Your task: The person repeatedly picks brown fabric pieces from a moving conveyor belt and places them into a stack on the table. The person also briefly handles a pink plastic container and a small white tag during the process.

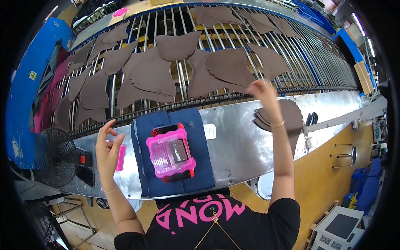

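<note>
My left hand [109, 148] is raised over the left part of the metal table, fingers apart and nothing in it. A pink wavy-edged strip [121, 158] lies beside it. My right hand [262, 89] reaches to the conveyor's near edge, by the corner of a brown cut piece [229, 64]; blur hides whether its fingers hold that piece. Below my right forearm, a stack of brown pieces [291, 114] overhangs the table's front. Between my arms, a pink-framed phone holder [160, 152] with a black and red device rests on a dark blue cloth [193, 121].
Many brown pieces [152, 71] lie spread across the conveyor's metal rods [181, 83]. A black fan [56, 156] stands at the table's left end. The metal table [233, 146] runs along the conveyor. A stool [352, 154] stands on the floor at right.
</note>
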Tool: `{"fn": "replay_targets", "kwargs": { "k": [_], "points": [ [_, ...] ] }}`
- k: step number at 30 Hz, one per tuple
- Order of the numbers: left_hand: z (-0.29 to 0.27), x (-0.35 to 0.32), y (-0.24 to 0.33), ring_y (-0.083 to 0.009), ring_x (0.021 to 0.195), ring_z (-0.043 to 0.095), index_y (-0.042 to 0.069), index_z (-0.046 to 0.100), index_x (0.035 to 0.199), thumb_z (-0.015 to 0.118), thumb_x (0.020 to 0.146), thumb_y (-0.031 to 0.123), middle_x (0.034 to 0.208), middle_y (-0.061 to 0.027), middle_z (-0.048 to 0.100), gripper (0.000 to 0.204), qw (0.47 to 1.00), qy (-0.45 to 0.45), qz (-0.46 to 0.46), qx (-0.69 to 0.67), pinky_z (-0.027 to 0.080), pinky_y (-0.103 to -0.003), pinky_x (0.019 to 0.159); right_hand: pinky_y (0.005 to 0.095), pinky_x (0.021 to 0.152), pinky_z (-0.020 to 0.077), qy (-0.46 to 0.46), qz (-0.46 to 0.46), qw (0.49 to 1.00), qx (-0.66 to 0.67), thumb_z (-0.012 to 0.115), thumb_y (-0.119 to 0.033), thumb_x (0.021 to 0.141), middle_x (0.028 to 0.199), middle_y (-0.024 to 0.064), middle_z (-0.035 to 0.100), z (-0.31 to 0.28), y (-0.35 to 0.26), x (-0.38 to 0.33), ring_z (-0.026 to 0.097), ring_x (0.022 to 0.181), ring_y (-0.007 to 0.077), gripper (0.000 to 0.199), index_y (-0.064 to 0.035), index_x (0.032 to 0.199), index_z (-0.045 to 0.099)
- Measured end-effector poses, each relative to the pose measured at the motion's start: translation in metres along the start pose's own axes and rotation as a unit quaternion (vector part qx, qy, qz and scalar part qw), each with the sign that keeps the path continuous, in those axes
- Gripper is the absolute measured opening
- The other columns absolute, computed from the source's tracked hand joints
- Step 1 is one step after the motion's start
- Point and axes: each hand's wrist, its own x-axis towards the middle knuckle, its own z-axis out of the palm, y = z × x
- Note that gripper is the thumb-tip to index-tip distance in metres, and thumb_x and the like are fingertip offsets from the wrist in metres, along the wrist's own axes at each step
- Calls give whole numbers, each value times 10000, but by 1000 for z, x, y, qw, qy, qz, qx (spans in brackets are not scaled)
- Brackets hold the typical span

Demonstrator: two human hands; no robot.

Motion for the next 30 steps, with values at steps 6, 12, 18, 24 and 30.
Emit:
{"fn": "replay_targets", "kwargs": {
  "k": [6,12,18,24,30],
  "points": [
    [14,-7,5,11,517,362,93,505,1309,640,876,58,954,5,498,455,999,-26,10,-16,280,-164,431,388,886,453,-156,-133,968,-146,827,-326,649,1046,150,545,106,-2,-87,534,1032,313,515,-62,1042,624],
    [-6,-23,-21,5,525,407,104,506,1304,622,892,67,958,-3,509,429,999,7,-27,-30,316,-160,421,334,552,512,-233,82,969,-16,784,-192,732,720,126,652,78,8,-62,648,565,207,294,3,859,605],
    [-9,-26,-35,-13,500,440,69,505,1293,646,881,78,946,-25,532,436,994,15,-71,-78,321,-172,402,250,439,478,34,171,979,104,736,-147,806,767,113,665,-23,60,7,629,563,125,337,50,1027,575],
    [10,-14,-23,-27,508,456,81,507,1293,665,860,79,974,-25,514,461,998,-9,-60,-32,330,-191,409,235,474,484,228,213,908,280,710,-139,841,835,81,612,-82,136,96,613,614,131,396,20,1132,493],
    [10,-10,-21,-21,518,439,84,491,1308,648,860,40,967,-29,510,476,999,-18,-47,-15,332,-187,413,233,422,475,283,219,900,247,723,-188,823,889,156,632,-96,161,77,647,609,159,548,66,1228,456]
  ]
}}
